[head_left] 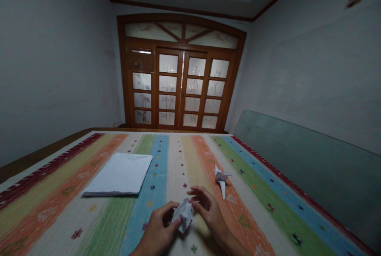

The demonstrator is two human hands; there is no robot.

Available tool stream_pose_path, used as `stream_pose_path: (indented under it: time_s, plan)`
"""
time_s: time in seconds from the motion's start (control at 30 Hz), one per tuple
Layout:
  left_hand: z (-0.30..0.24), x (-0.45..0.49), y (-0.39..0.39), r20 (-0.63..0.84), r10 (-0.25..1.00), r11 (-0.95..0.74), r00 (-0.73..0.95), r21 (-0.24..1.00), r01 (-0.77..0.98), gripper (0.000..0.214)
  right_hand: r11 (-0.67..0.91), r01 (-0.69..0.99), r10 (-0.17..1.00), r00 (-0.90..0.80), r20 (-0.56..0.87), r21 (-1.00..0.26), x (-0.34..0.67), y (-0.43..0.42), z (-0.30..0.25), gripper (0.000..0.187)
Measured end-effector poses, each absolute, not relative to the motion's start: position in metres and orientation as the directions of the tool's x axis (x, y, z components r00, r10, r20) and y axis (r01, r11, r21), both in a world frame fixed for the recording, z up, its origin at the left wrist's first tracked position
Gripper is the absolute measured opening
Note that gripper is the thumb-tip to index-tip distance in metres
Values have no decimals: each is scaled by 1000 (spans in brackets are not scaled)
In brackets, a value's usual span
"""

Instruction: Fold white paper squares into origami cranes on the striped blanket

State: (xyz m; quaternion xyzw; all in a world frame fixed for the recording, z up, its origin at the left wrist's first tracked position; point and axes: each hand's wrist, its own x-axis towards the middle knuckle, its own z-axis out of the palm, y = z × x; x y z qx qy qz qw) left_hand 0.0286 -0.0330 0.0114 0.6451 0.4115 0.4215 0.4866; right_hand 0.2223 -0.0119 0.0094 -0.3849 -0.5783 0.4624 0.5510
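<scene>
- Left hand [159,230]: grip closed on the crumpled white paper piece [184,215], thumb and forefinger pinching its left edge.
- Right hand [208,208]: fingers curled, with the fingertips [193,200] closed on the upper right corner of the same paper piece. The other fingers are loosely bent above it.
- The paper piece sits between the two grips, just above the striped cloth [166,160]. I can't tell whether its lower tip touches the cloth.
- It's partly folded, with creases and a point facing down toward the wrists.
- Folded paper figure [222,179]: lies on the orange stripe, ahead of the right grip and slightly to its right. It's near but apart, with its long point facing back toward the hand.
- Stack of white sheets [120,174]: flat on the cloth, ahead of the left grip and off to its left, well apart.
- Wooden glazed door [178,89]: far ahead of both grips, past the end of the cloth.
- Green panel [297,160]: runs along the wall, well off to the right of the right grip.
- Lighting is dim, so the fine folds on the paper aren't readable.
</scene>
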Motion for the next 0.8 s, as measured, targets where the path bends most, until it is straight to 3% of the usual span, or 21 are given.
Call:
stream_pose_path:
  time_s: [0.23, 0.5, 0.63, 0.8]
  plan:
    - [6, 31, -30, 95, 948, -89, 304, 995, -32, 59, 207, -40, 946, -245, 210, -978, 216, -13, 0, 49]
    - [0, 32, -34, 87, 936, -87, 341, 996, -14, 62, 157, -41, 968, -192, 162, -987, 217, -14, 7, 43]
    - [-1, 33, -35, 107, 939, -106, 328, 994, -20, 67, 229, 3, 970, -88, 227, -974, 229, -7, 15, 47]
    - [-4, 32, -31, 90, 952, -89, 293, 996, -16, 54, 375, 232, 916, 55, 397, -898, 254, 12, 13, 44]
